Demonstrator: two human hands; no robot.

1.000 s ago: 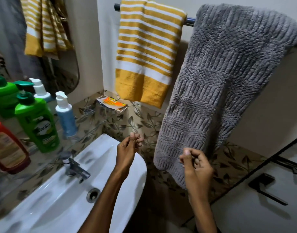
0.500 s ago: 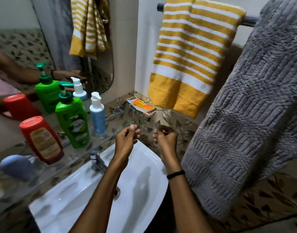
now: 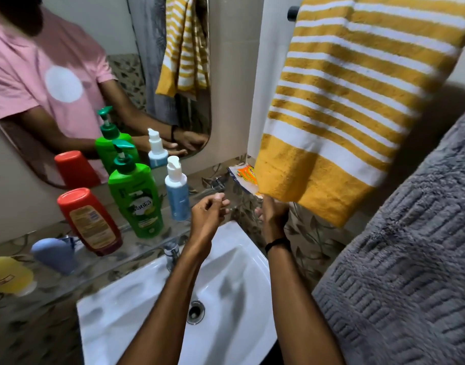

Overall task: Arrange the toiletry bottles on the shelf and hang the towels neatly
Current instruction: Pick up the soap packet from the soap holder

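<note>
Toiletries are standing on the glass shelf point(image 3: 126, 252) behind the sink point(image 3: 234, 262): a red bottle point(image 3: 91, 222), a green pump bottle point(image 3: 136, 201) and a blue pump bottle point(image 3: 176, 193). Above the sink's back rim the left hand point(image 3: 207, 217) is hovering, fingers loosely curled, gripping nothing. The right hand point(image 3: 274, 217) is reaching, apart from it, up under the striped yellow towel point(image 3: 344, 114) hanging above the sink's right corner; whether it is pinching anything, I cannot tell. A grey towel point(image 3: 410, 259) is hanging right of the sink.

The left hand point(image 3: 207, 214) hung loosely curled above the sink point(image 3: 255, 259), near the blue bottle point(image 3: 176, 196); the right hand point(image 3: 274, 219) was just under the yellow towel point(image 3: 344, 114). The green bottle point(image 3: 136, 201) and red bottle point(image 3: 91, 222) stood on the shelf point(image 3: 147, 246).
</note>
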